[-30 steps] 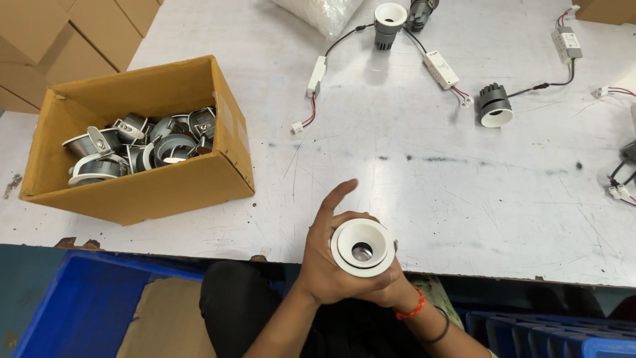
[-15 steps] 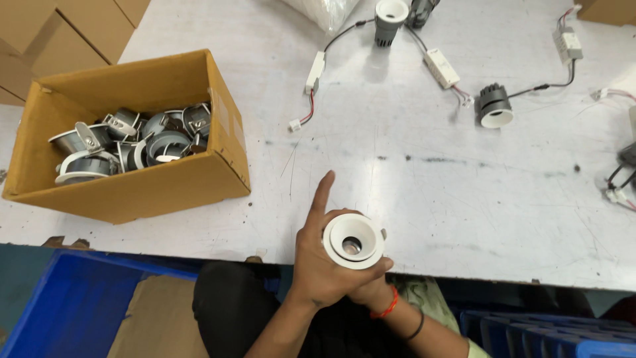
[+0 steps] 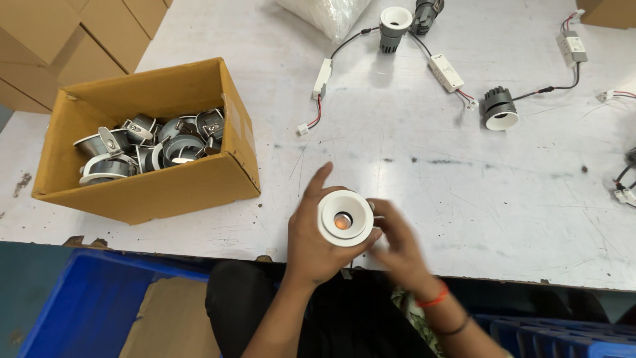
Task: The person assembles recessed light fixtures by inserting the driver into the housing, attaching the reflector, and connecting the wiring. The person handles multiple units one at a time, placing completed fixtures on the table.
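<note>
In the lower middle of the frame my left hand [image 3: 317,242] and right hand [image 3: 397,248] clasp one white round lamp [image 3: 344,217], while many metal housings [image 3: 149,147] wait in the cardboard box [image 3: 142,192], so most work seems left.

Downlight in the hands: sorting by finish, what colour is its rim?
White rim on the downlight, clearest in the head view.

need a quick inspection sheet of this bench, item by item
surface: white table, scuffed and stained
job's things: round white downlight held over the table's near edge
clutter: open cardboard box of metal lamp housings; clear plastic bag
hands: left hand grips the downlight; right hand touches its side
cables: wired driver modules and black downlights at the far side
surroundings: blue crates, stacked cartons
</note>
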